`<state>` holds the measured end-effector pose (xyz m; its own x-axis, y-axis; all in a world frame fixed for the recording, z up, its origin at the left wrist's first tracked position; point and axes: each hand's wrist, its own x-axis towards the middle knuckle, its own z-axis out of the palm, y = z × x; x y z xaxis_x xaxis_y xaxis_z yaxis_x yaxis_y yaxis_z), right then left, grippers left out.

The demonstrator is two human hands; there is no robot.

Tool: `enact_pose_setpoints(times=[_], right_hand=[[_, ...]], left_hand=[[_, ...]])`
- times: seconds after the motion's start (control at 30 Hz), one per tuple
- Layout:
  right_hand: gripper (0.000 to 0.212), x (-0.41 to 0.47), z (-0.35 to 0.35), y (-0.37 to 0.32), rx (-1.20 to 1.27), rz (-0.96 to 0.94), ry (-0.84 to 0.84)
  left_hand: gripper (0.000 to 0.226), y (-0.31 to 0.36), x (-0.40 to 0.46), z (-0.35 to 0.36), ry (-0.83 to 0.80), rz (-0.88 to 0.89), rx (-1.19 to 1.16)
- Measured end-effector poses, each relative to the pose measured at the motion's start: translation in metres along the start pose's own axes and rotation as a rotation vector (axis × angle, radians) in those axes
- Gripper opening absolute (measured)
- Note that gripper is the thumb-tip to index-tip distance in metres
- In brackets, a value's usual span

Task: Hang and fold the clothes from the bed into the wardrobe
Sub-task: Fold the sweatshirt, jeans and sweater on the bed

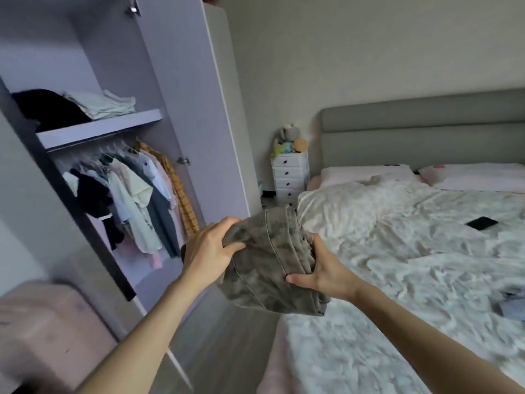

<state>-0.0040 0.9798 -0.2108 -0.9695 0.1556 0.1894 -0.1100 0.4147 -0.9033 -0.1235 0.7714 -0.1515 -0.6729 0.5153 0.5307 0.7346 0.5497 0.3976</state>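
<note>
Both hands clamp the folded trousers (272, 260) mid-air, between bed (397, 265) and wardrobe (159, 81): left hand (210, 248) pinching the 9 o'clock edge, right hand (321, 268) curled round the 3 o'clock side, probably so the fold holds. Shelf (99, 129) sits at 10 o'clock.

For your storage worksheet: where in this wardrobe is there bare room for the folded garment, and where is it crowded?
Free: the shelf front and right end, bordered by the pale folded stack and the side wall. Crowded: the shelf's left, under the black pile, and the rail of hanging clothes. Both hands grip the folded grey garment.
</note>
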Motion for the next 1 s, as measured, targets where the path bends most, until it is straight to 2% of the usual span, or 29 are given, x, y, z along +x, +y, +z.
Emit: enact_pose_setpoints(times=[0.03,0.1,0.17,0.27,0.43,0.53,0.67,0.8,0.87,1.0], right_hand=[[0.061,0.028,0.046,-0.018,-0.010,-0.017,-0.002],[0.046,0.053,0.084,-0.035,-0.114,-0.063,0.069],[0.044,0.087,0.135,-0.063,-0.208,-0.140,0.135],[0.047,0.123,0.182,-0.096,-0.187,-0.234,0.187],[0.039,0.173,0.209,-0.122,0.020,-0.200,0.203],[0.031,0.198,0.207,-0.134,0.212,-0.197,0.201],[0.024,0.226,0.197,-0.136,0.374,-0.168,0.184],[0.026,0.255,0.191,-0.123,0.479,-0.117,0.145],[0.028,0.274,0.187,-0.112,0.556,-0.081,0.137],[0.025,0.333,0.176,-0.081,0.646,0.036,0.169]], left_hand=[[0.032,-0.038,-0.006,-0.035,0.001,-0.029,0.018],[0.033,-0.070,-0.005,-0.064,0.009,-0.051,0.058],[0.036,-0.115,-0.006,-0.107,0.014,-0.082,0.118],[0.043,-0.170,-0.005,-0.153,-0.017,-0.180,0.070],[0.045,-0.239,-0.011,-0.205,0.055,-0.379,-0.622],[0.044,-0.264,0.000,-0.207,0.157,-0.417,-0.945],[0.059,-0.277,0.028,-0.192,0.174,-0.442,-1.057],[0.057,-0.294,0.062,-0.173,0.224,-0.453,-1.210],[0.054,-0.301,0.083,-0.157,0.175,-0.473,-1.330],[0.068,-0.324,0.135,-0.122,0.014,-0.578,-1.392]])
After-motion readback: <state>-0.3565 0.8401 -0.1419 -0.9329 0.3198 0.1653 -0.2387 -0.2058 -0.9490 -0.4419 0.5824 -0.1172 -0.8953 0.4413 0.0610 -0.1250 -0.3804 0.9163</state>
